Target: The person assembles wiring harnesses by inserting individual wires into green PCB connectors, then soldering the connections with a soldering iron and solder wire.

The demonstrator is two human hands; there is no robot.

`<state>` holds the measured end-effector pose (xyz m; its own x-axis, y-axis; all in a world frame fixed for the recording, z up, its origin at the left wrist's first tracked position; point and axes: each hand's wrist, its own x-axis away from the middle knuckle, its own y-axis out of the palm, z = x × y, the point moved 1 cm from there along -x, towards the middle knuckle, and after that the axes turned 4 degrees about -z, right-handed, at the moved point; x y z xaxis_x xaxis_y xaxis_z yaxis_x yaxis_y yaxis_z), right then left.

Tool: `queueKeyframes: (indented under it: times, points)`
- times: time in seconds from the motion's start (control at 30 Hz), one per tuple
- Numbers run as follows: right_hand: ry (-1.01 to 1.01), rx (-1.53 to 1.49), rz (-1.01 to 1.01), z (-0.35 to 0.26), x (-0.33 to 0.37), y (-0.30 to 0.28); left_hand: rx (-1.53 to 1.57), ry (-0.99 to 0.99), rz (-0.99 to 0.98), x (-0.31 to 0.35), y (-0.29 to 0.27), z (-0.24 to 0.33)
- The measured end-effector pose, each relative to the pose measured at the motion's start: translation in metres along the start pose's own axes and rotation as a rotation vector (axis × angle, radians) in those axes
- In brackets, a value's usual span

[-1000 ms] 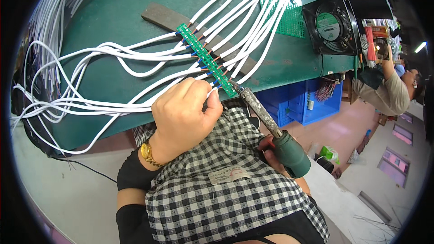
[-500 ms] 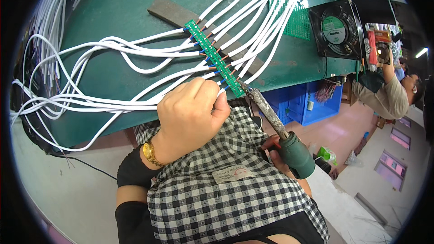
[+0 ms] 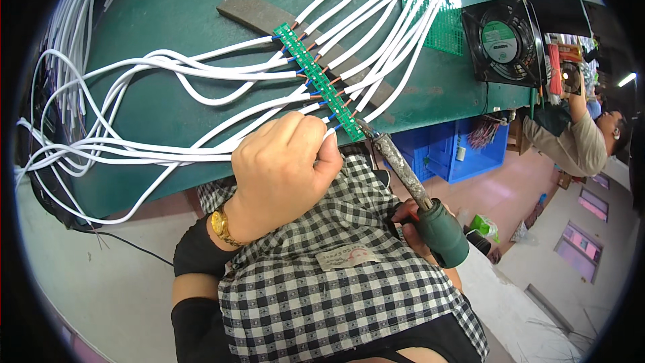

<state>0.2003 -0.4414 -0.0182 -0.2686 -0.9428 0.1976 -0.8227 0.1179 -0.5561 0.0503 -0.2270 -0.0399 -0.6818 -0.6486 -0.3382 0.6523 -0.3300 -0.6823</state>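
A narrow green circuit board lies at a slant on the bench, with white cables joined along both long sides by blue and brown wire ends. My left hand is closed at the board's near end, its thumb and curled fingers pinching a white cable whose blue wire meets the board. In my right hand is a soldering iron with a green handle and a worn metal barrel. Its tip is at the near right corner of the board; whether it touches the board I cannot tell. The handle partly hides the right fingers.
Under the board runs a dark flat bar on the green bench. A black fan stands at the right, near green perforated boards. Bundled white cables hang at the left. Blue crates and another person are beyond.
The board and its cables have shifted very slightly up and left. The iron's tip sits slightly to the right of where it was. Both hands keep their grips.
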Motion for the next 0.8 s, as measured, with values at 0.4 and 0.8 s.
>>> queueKeyframes:
  times: [0.4, 0.8]
  points:
    - [0.029, -0.193, 0.069, 0.009, 0.007, 0.007, -0.044, -0.015, -0.018, 0.001, 0.000, 0.000]
    - [0.207, -0.016, -0.001, 0.000, 0.010, -0.001, -0.065, 0.010, -0.013, 0.000, 0.002, -0.001]
